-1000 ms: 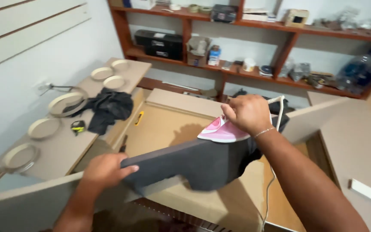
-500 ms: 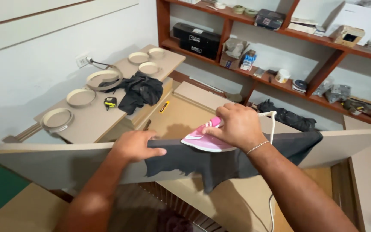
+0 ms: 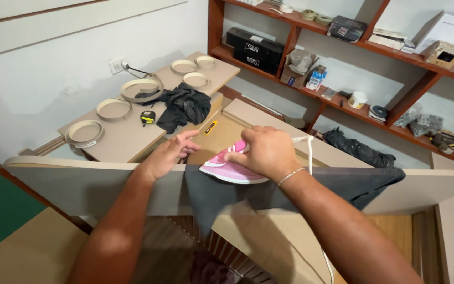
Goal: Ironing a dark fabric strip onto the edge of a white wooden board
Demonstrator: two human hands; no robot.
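The right hand [image 3: 265, 152] is closed over the handle of a pink clothes iron [image 3: 232, 167], which sits on a dark grey cloth [image 3: 269, 192] draped over the top edge of an upright beige board [image 3: 80, 181]. The left hand [image 3: 166, 155], fingers loosely spread and gripping nothing, presses the cloth's left end at that edge. Beyond, coils of edge banding [image 3: 84, 133] and a black rag [image 3: 184, 107] lie on a bench [image 3: 127, 139].
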